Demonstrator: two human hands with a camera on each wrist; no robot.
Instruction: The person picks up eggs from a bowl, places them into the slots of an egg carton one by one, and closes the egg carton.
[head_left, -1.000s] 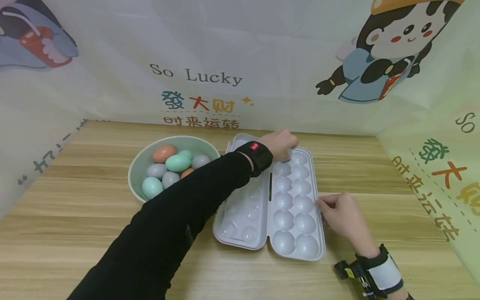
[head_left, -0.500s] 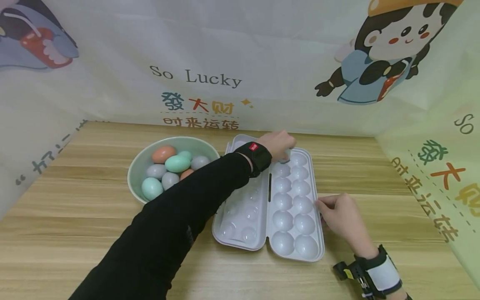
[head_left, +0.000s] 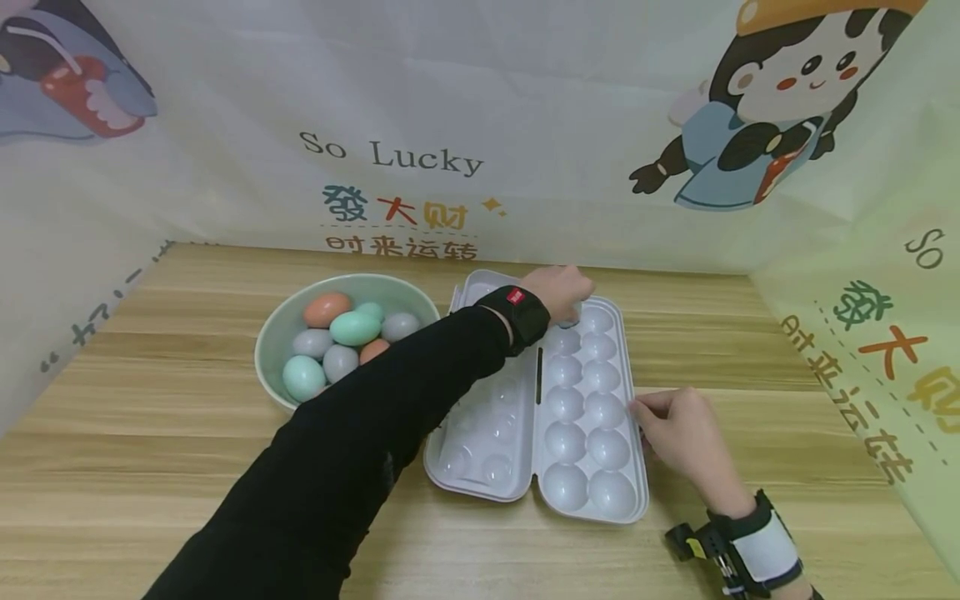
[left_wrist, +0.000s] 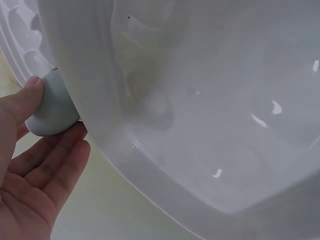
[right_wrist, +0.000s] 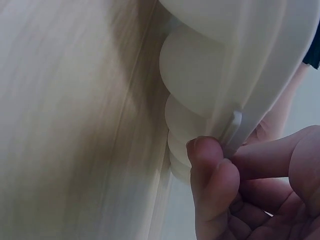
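Note:
A white plastic egg box lies open on the table, its tray of round cups (head_left: pixel 566 442) on the right and its lid (head_left: pixel 480 442) on the left. At the tray's far end, my left hand (head_left: pixel 557 293) holds a pale grey-green egg. In the left wrist view the thumb lies on one side of this egg (left_wrist: pixel 54 106) and the fingers on the other. The cups under that hand are hidden in the head view. My right hand (head_left: pixel 686 437) pinches the tray's right rim (right_wrist: pixel 265 100) between thumb and fingertips.
Left of the box stands a pale green bowl (head_left: pixel 272 367) with several eggs, orange, green and grey; the left sleeve (head_left: pixel 375 417) covers part of it. A printed cloth (head_left: pixel 405 100) rises behind the wooden table (head_left: pixel 150 400) and along both sides.
The left hand stays at the tray's far end with the egg, its wrist shifting very slightly to the right. The right hand keeps its place on the rim.

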